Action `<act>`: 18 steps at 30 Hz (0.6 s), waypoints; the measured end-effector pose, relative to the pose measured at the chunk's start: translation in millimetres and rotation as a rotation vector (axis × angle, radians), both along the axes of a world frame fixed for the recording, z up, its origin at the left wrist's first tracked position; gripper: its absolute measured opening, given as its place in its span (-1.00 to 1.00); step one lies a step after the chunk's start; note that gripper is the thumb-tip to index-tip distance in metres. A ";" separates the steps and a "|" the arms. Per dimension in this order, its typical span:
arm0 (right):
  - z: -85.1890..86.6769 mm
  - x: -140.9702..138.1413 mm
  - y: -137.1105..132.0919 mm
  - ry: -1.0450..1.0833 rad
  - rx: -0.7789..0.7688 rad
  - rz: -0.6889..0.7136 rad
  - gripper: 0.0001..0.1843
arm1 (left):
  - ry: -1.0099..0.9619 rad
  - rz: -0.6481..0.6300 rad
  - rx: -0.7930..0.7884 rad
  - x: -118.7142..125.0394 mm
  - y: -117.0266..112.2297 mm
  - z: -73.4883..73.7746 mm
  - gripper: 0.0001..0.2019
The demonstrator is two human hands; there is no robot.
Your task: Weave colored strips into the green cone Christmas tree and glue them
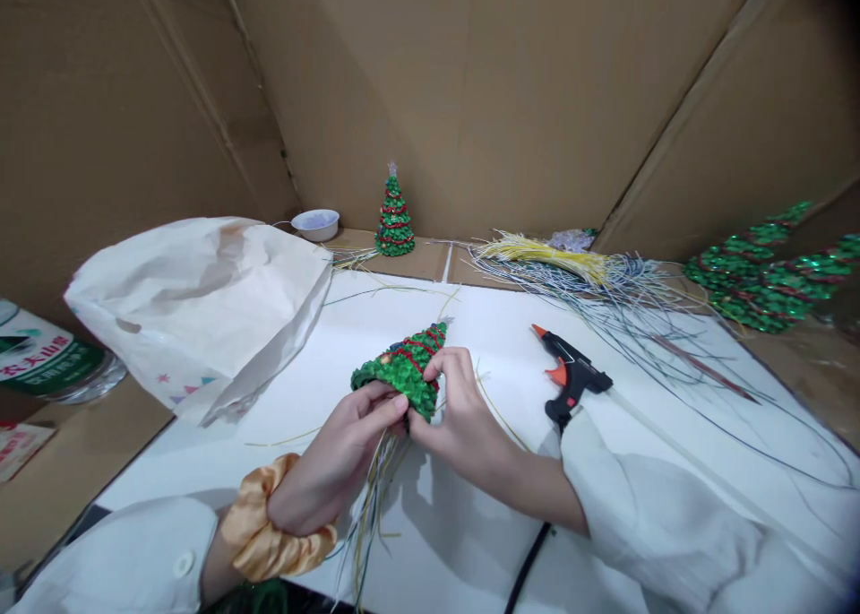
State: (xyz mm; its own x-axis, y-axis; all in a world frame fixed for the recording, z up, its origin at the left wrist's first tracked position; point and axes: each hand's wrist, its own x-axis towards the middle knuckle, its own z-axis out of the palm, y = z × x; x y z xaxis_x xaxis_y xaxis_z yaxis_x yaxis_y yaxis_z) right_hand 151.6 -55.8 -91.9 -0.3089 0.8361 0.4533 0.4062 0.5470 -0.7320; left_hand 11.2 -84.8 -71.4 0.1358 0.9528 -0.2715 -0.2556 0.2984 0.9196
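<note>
A small green Christmas tree (405,363) with red garland lies tilted between my hands above the white board, its tip pointing up and to the right. My left hand (359,430) grips its base, thumb pressed on the lower edge. My right hand (460,412) is closed on its right side, fingertips at the red garland. A bundle of thin yellow, white and green wires (371,515) hangs from under the tree, below my left hand. What the hidden fingertips touch underneath cannot be made out.
An orange-tipped black glue gun (574,372) lies right of my hands. Behind are a finished tree (394,220), a white bowl (315,226) and a heap of wires (578,264). A white bag (221,309) and bottle (54,358) stand left; more green trees (759,278) at right. Cardboard walls surround the board.
</note>
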 end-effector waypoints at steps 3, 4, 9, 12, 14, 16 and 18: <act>0.1 -1.6 -0.9 -0.050 0.024 -0.052 -0.75 | -0.013 -0.002 -0.015 -0.3 -1.7 0.6 -0.83; 0.2 -2.0 -1.0 -0.065 0.036 -0.065 -0.75 | -0.014 -0.006 -0.024 -0.6 -2.2 1.3 -0.82; 0.3 -2.8 -1.1 -0.086 0.056 -0.089 -0.76 | 0.048 -0.059 -0.062 -5.6 -4.4 4.3 -0.78; 0.2 -3.1 -1.6 -0.085 0.068 -0.095 -0.77 | 0.127 -0.053 -0.079 -9.9 -5.4 4.3 -0.78; 0.0 -3.1 -1.9 -0.085 0.076 -0.092 -0.78 | 0.164 -0.039 -0.087 -12.3 -5.6 4.4 -0.77; -0.4 -2.9 -2.0 -0.081 0.083 -0.093 -0.77 | 0.209 -0.061 -0.081 -14.4 -5.7 5.2 -0.76; -1.1 -2.7 -2.1 -0.083 0.087 -0.097 -0.76 | 0.266 -0.121 -0.078 -16.4 -6.2 6.5 -0.74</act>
